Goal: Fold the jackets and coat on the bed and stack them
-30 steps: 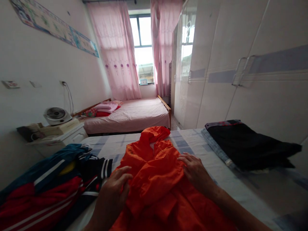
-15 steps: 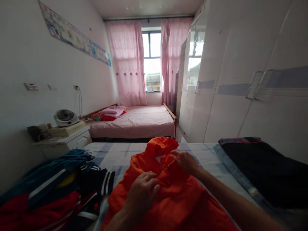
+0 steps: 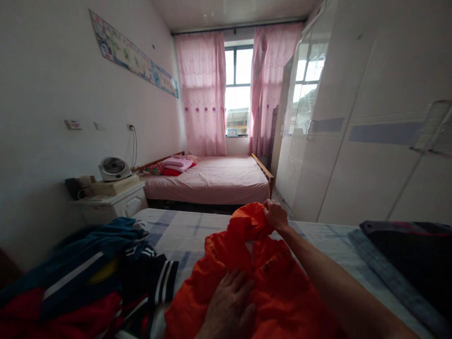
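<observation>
An orange jacket point(image 3: 282, 292) with a hood point(image 3: 249, 221) lies spread on the near bed, its collar end pointing away from me. My left hand point(image 3: 229, 301) rests flat on the front of the jacket, fingers stretched out. At the far right side of the hood, my right hand point(image 3: 275, 214) has its fingers closed on the fabric edge. The hood stands up a little from the bed.
Dark blue and red clothes point(image 3: 81, 273) with white stripes are heaped on the left. Folded dark trousers and jeans point(image 3: 406, 263) lie on the right. Beyond are a pink bed point(image 3: 212, 183), a cabinet with a fan point(image 3: 115, 168), and white wardrobes point(image 3: 374, 179).
My right hand has moved to the hood's right edge and closed on it. My left hand has flattened onto the jacket. The view has turned slightly left.
</observation>
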A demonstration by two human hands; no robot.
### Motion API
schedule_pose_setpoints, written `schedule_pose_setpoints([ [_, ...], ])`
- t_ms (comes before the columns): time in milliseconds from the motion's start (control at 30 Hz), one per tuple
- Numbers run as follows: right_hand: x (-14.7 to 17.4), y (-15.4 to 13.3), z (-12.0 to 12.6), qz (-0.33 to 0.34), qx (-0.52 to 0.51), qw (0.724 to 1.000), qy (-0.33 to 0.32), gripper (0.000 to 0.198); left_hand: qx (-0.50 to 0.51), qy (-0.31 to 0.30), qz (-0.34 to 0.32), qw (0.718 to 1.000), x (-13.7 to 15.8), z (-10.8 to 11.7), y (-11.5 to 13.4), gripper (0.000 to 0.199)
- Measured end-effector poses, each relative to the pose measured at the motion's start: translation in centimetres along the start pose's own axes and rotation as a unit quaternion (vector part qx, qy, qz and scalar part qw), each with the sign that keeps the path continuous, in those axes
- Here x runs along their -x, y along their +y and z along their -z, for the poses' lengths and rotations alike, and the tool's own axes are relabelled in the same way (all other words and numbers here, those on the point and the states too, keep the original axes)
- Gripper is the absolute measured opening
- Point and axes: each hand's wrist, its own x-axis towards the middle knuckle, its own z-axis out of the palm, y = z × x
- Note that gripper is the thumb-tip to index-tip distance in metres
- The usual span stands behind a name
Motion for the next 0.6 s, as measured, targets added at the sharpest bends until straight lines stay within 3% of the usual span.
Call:
schedule_pose_setpoints([
  [100, 1.7, -1.9, 3.3, 0.047, -0.021, 0.997, 0.064, 0.019, 0.018, 0.024, 0.0, 1.0, 0.2, -0.4, 0.0, 0.044],
  [167, 4.7, -2.7, 5.6, 0.102, -0.032, 0.991, 0.085, 0.018, 0.024, 0.034, -0.001, 0.999, 0.2, -0.6, -0.1, 0.043],
  [267, 11.0, -2.4, 7.9, 0.256, -0.087, 0.956, 0.112, 0.011, 0.031, 0.043, -0.011, 0.999, 0.2, -0.6, -0.1, 0.043],
  [367, 17.1, -0.6, 9.2, 0.392, -0.138, 0.909, 0.031, 0.019, 0.049, 0.07, -0.043, 0.995, 0.2, -0.2, 0.2, 0.044],
  [467, 20.0, 0.6, 10.2, 0.382, -0.142, 0.911, -0.06, 0.026, 0.063, 0.081, -0.058, 0.993, 0.3, 0.2, 0.6, 0.047],
  [533, 19.8, 0.4, 10.6, 0.325, -0.133, 0.936, -0.028, 0.035, 0.067, 0.081, -0.063, 0.992, 0.3, 0.5, 0.8, 0.05],
  [600, 18.6, -0.7, 10.5, 0.283, -0.103, 0.954, -0.005, 0.064, 0.077, 0.087, -0.075, 0.99, 0.4, 0.6, 0.8, 0.046],
])
